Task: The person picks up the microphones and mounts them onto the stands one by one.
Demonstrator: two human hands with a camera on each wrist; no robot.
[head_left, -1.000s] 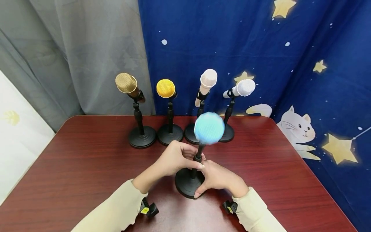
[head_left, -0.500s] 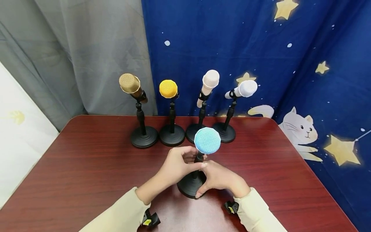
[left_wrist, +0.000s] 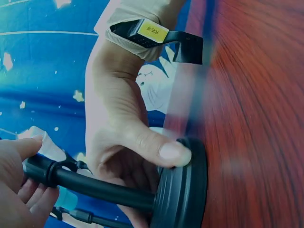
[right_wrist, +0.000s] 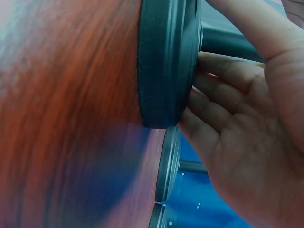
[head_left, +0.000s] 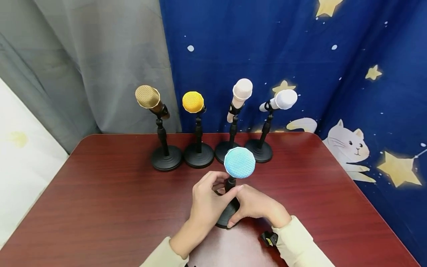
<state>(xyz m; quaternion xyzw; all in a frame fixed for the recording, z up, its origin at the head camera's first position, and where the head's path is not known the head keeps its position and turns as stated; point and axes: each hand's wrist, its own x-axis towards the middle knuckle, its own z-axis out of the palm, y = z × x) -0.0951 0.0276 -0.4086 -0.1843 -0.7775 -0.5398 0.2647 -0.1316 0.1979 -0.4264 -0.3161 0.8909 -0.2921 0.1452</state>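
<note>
A light-blue microphone head [head_left: 240, 162] tops a black desk stand [left_wrist: 104, 191] near the middle of the table. My left hand [head_left: 207, 203] pinches the stand's pole at its collar; the left wrist view has the thumb and fingers around this collar [left_wrist: 42, 169]. Lower down, my right hand [head_left: 261, 207] grips the round base [left_wrist: 178, 194], thumb on its top edge and fingers on the far side. In the right wrist view the fingers of the right hand [right_wrist: 256, 123] lie against the base's rim. Both hands hide part of the pole and base.
Along the back of the red-brown table [head_left: 116, 193] stand a bronze microphone [head_left: 148, 96], a yellow one [head_left: 193, 102], a pale pink one [head_left: 242, 89] and a white one [head_left: 285, 99], each on a black stand. Grey and blue curtains [head_left: 267, 44] hang right behind.
The blue microphone head has come down lower over its stand. My left hand has turned, its wrist swinging right and closer to the base. The right hand keeps its hold on the base.
</note>
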